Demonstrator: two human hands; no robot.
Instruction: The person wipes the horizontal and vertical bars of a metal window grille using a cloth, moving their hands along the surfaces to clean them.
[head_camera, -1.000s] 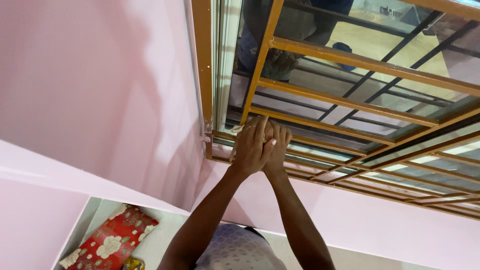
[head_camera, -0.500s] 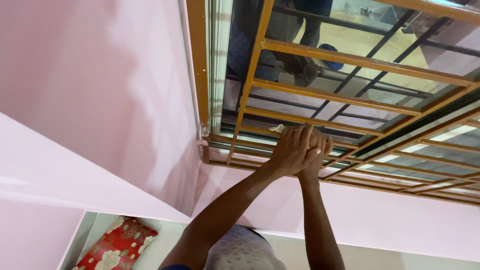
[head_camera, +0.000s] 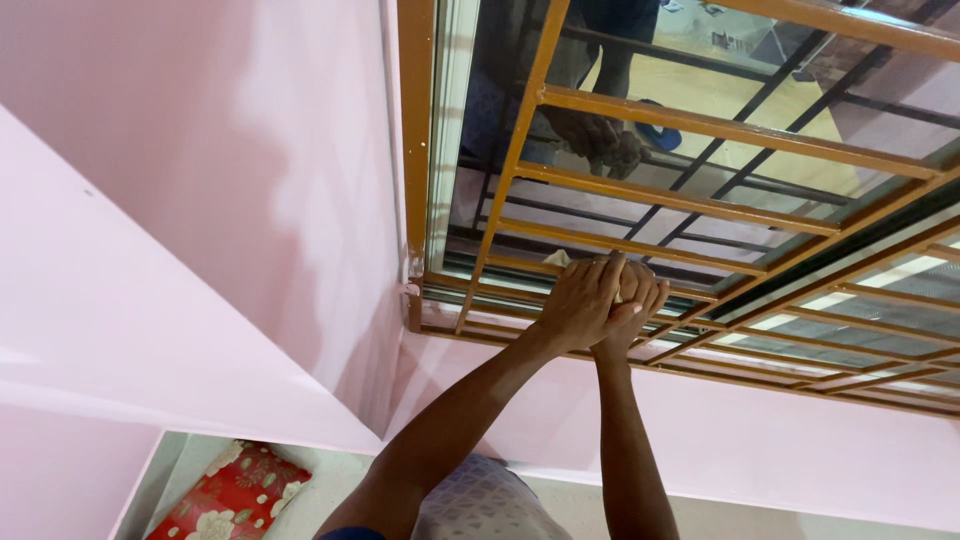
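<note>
Pressing together, both hands pinch a pale cloth against the window's bottom rail.

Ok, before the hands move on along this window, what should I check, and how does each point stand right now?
1. Both hands on the job: ok. The left hand lies over the right hand, pressed together at the window's lower rail.
2. Cloth in the grip: ok, a pale cloth peeks out above the fingers.
3. Which hand holds the cloth: cannot tell, the hands overlap.
4. Grille bars intact near the hands: ok.
5. Glass clean: cannot tell, reflections cover it.
</note>
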